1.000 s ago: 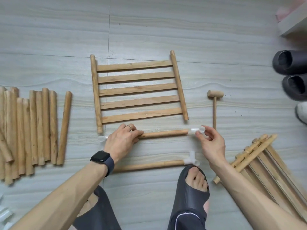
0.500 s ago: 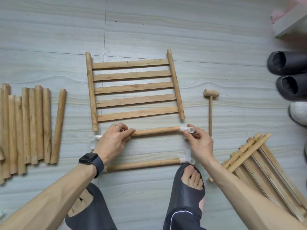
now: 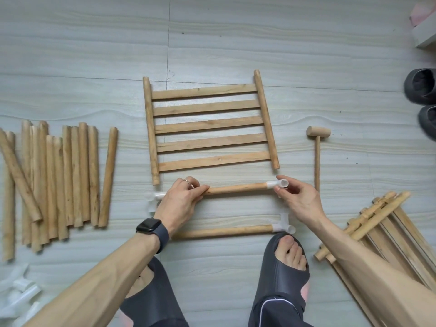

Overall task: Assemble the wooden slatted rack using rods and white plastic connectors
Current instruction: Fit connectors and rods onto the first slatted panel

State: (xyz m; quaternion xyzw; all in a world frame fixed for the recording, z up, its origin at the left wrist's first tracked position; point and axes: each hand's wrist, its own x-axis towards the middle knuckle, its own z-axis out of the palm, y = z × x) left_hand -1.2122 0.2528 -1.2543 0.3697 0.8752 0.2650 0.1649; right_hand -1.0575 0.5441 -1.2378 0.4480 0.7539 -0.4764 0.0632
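Floor (image 3: 236, 43), left: spare rods (image 3: 59, 180) piled. Left hand (image 3: 179, 201) grips rod (image 3: 236, 188) lying just below panel (image 3: 210, 126); left connector (image 3: 153, 199) half hidden behind it, seating unclear. Right hand (image 3: 299, 199) pinches right connector (image 3: 278, 184) on rod end. Mallet (image 3: 317, 147) further right.

Five-slat wooden panel (image 3: 210, 125) lying flat at frame centre; below it the upper rod (image 3: 236, 188) and lower rod (image 3: 221, 231) lie horizontal (each capped at its right end by a white connector (image 3: 271, 184)); loose rods (image 3: 70, 175) stacked at centre left.
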